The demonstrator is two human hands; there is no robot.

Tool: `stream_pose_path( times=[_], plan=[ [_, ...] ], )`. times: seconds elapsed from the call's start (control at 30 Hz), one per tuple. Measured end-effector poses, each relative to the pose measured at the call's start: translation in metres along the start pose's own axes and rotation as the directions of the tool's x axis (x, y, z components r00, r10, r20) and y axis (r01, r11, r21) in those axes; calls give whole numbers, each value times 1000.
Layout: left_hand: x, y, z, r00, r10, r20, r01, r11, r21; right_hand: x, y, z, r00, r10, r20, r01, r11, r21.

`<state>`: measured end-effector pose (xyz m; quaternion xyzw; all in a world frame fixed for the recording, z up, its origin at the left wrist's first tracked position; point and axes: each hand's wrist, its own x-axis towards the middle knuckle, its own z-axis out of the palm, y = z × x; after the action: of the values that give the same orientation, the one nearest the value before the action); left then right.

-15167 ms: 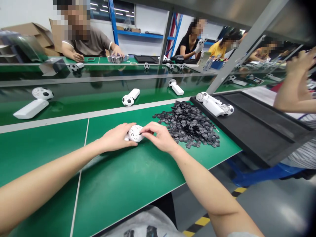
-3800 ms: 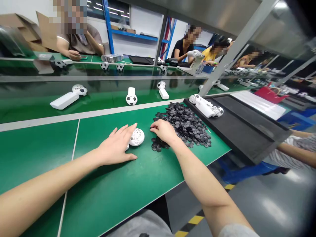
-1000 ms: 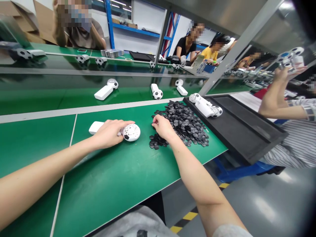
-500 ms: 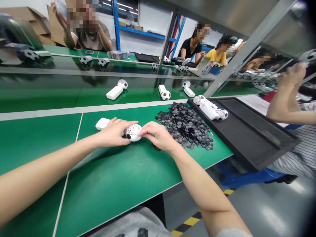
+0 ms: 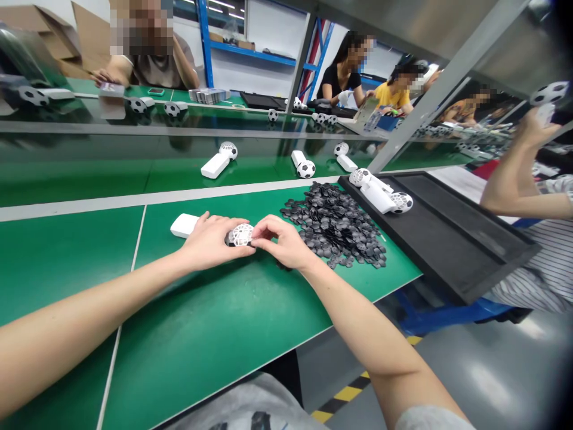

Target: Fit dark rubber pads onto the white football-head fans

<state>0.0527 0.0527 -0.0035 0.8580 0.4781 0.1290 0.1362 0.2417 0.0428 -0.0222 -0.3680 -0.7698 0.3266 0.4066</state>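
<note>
no readable text, labels, brands, numbers or signs

Before me lies a green counter (image 5: pixel 215 334), and below its right edge I see a glossy grey floor (image 5: pixel 487 364) with yellow-and-black tape (image 5: pixel 349 393) across it. On the far side I make out a white wall (image 5: pixel 271 25), a dark window (image 5: pixel 230 19) streaked with bright strips of light, and a blue shelf (image 5: pixel 253 54). At right, a slanting metal post (image 5: pixel 444 89) meets a grey overhead panel (image 5: pixel 403 24).
</note>
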Motion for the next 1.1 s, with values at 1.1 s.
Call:
stream_pose_path(
  times=[1.1],
  plan=[
    [-1,10,0,991,136,11,-136,987,85,0,13,7,975,172,138,-197,961,196]
  ],
)
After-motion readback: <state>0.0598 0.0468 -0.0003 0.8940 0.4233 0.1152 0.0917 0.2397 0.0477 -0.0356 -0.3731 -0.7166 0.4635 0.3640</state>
